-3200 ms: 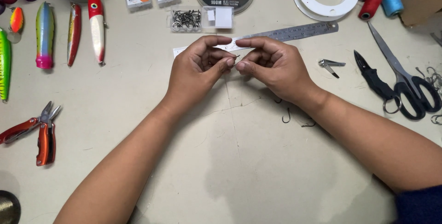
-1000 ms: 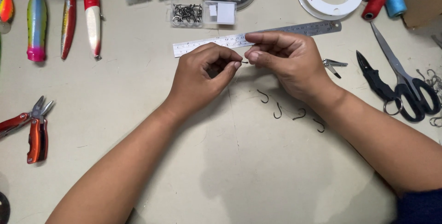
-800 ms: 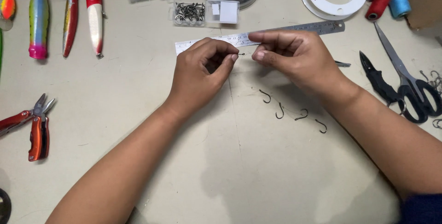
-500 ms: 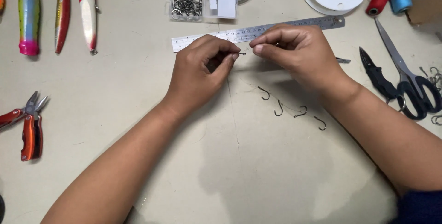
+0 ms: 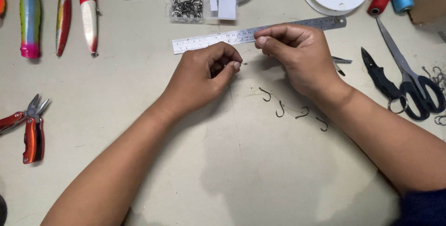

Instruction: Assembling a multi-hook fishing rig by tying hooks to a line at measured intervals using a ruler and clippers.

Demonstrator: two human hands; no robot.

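Left hand (image 5: 204, 75) pinched shut on a small hook (image 5: 243, 63), its tip just showing past thumb and forefinger; right hand (image 5: 297, 54) closed fingertip to fingertip, contents too fine to tell, perhaps thin line. Best done with both pinches kept close and steady above the tabletop (image 5: 241, 170). Steel ruler (image 5: 209, 41) just behind, four loose hooks (image 5: 292, 109) below the right wrist, scissors (image 5: 409, 77) right, pliers (image 5: 32, 128) well left.

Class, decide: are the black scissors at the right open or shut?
Shut: the scissors lie flat on the table, blades together in one line.
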